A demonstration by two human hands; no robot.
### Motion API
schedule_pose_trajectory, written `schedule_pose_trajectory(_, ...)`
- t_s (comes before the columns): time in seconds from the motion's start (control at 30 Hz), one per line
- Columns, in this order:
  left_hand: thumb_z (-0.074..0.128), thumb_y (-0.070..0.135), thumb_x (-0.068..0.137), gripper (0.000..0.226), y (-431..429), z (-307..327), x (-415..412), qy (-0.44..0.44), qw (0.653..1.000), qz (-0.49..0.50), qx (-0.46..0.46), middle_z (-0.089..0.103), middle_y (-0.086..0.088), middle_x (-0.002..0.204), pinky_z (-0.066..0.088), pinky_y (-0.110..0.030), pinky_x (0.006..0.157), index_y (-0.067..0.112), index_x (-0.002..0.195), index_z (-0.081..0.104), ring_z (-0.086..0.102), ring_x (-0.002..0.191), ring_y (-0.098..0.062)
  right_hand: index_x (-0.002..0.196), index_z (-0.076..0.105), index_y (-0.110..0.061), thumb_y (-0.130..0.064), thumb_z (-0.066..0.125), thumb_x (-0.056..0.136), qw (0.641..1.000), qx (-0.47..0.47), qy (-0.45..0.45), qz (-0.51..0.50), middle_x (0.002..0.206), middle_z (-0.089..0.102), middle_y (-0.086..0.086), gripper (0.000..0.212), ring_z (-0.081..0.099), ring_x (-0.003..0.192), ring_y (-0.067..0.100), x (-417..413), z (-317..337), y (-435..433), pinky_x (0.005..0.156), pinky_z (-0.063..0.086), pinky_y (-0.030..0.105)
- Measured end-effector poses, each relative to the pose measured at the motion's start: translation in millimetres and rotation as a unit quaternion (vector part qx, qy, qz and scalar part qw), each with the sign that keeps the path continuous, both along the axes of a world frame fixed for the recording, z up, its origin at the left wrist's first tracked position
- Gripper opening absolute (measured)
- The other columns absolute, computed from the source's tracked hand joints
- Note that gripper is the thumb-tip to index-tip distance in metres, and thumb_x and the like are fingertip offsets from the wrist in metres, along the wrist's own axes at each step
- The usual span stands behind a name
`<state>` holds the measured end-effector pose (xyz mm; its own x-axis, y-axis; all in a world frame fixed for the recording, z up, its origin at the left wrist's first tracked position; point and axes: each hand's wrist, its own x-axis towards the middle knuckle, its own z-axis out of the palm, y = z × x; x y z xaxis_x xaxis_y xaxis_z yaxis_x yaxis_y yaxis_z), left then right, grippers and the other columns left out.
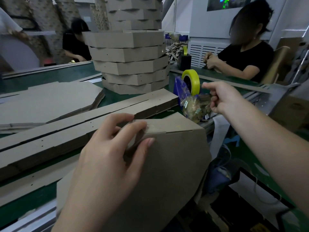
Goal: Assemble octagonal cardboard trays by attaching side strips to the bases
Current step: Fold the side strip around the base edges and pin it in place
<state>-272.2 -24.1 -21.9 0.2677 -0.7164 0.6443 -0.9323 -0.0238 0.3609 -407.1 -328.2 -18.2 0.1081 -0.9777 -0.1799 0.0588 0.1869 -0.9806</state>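
A partly built octagonal cardboard tray (170,161) stands tilted in front of me, its base facing me and a side strip folded over its top edge. My left hand (110,158) grips that top corner, fingers curled over the strip and thumb on the base. My right hand (220,97) reaches to the blue tape dispenser (179,88) with its yellow-green tape roll (192,79); thumb and fingers pinch at the tape end beside a clump of used tape (195,106). Long flat side strips (70,131) lie stacked to the left.
A tall stack of finished octagonal trays (132,64) stands at the back centre. Flat octagonal bases (48,101) lie piled at the left. A second tape dispenser (184,59) sits further back. Two people work across the green table (20,84).
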Motion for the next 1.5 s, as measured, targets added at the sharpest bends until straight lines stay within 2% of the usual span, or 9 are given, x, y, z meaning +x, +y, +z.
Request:
schedule_pose_trajectory(0.23,0.065,0.046,0.077,0.035,-2,1,0,0.039,0.999,0.006,-0.033,0.061,0.006,0.107,0.041,-0.015,0.082,0.021,0.101,0.072,0.055,0.092,-0.002,0.039,0.057,-0.018,0.001,0.055,0.083,0.975,-0.137,-0.172,0.030,0.048,0.045,-0.007,0.047,0.037,0.050,0.008,-18,-32,25,0.061,0.033,0.023)
schedule_pose_trajectory(0.4,0.071,0.052,0.073,0.038,-4,2,-3,0.042,0.998,0.025,-0.049,0.063,0.007,0.100,0.046,-0.021,0.076,0.016,0.083,0.067,0.058,0.086,-0.007,0.069,0.062,0.010,-0.017,0.067,0.080,0.953,-0.215,0.212,-0.025,0.064,0.053,0.023,0.030,0.051,0.062,0.032,-36,-44,23,0.068,0.043,0.038)
schedule_pose_trajectory(0.53,0.070,0.047,0.070,0.038,-3,4,-7,0.047,0.996,0.031,-0.066,0.064,0.002,0.095,0.043,-0.019,0.073,0.011,0.074,0.061,0.060,0.081,-0.014,0.070,0.072,-0.004,-0.026,0.064,0.085,0.817,-0.314,0.473,-0.096,0.079,0.071,0.018,0.028,0.061,0.067,0.029,-49,-25,43,0.056,0.044,0.032)
schedule_pose_trajectory(0.6,0.069,0.046,0.069,0.037,-3,6,-9,0.051,0.996,0.029,-0.065,0.063,0.001,0.093,0.043,-0.019,0.071,0.011,0.071,0.058,0.060,0.079,-0.016,0.065,0.068,-0.020,-0.027,0.065,0.086,0.812,-0.359,0.458,-0.050,0.082,0.069,0.004,0.022,0.058,0.068,0.020,-42,-5,60,0.059,0.040,0.030)
schedule_pose_trajectory(0.73,0.070,0.050,0.066,0.040,-1,9,-13,0.060,0.996,0.023,-0.058,0.062,0.003,0.097,0.047,-0.023,0.063,0.014,0.068,0.053,0.060,0.080,-0.014,0.064,0.068,-0.025,-0.026,0.072,0.081,0.877,-0.362,0.230,0.219,0.076,0.062,-0.011,0.018,0.055,0.071,0.005,-14,45,104,0.069,0.039,0.029)
schedule_pose_trajectory(0.93,0.074,0.056,0.056,0.051,-2,9,-14,0.115,0.990,0.026,-0.072,0.055,0.004,0.105,0.051,-0.026,0.069,0.013,0.069,0.052,0.061,0.089,-0.012,0.060,0.069,-0.021,-0.017,0.062,0.075,0.770,-0.259,0.133,0.568,0.068,0.060,-0.004,0.018,0.046,0.065,0.012,24,79,131,0.062,0.039,0.022)
schedule_pose_trajectory(1.2,0.073,0.057,0.055,0.055,0,7,-16,0.096,0.990,0.028,-0.098,0.044,-0.003,0.120,0.054,-0.029,0.076,0.015,0.075,0.044,0.058,0.100,-0.018,0.057,0.066,-0.013,-0.018,0.065,0.066,0.727,-0.206,0.258,0.602,0.065,0.056,0.003,0.010,0.042,0.058,0.009,42,71,126,0.057,0.033,0.022)
schedule_pose_trajectory(1.33,0.071,0.056,0.059,0.051,0,7,-18,0.083,0.994,0.020,-0.070,0.046,-0.002,0.121,0.049,-0.018,0.075,0.016,0.088,0.058,0.053,0.098,-0.009,0.054,0.066,-0.015,-0.017,0.065,0.066,0.727,-0.198,0.259,0.604,0.064,0.055,0.002,0.012,0.042,0.057,0.007,42,70,125,0.056,0.034,0.020)
schedule_pose_trajectory(1.5,0.070,0.055,0.061,0.054,2,9,-22,0.085,0.995,0.029,-0.035,0.056,-0.002,0.125,0.048,-0.029,0.082,0.021,0.103,0.071,0.061,0.097,-0.015,0.051,0.068,-0.018,-0.016,0.064,0.066,0.715,-0.196,0.268,0.615,0.061,0.059,-0.004,0.015,0.043,0.054,0.004,39,72,124,0.053,0.034,0.017)
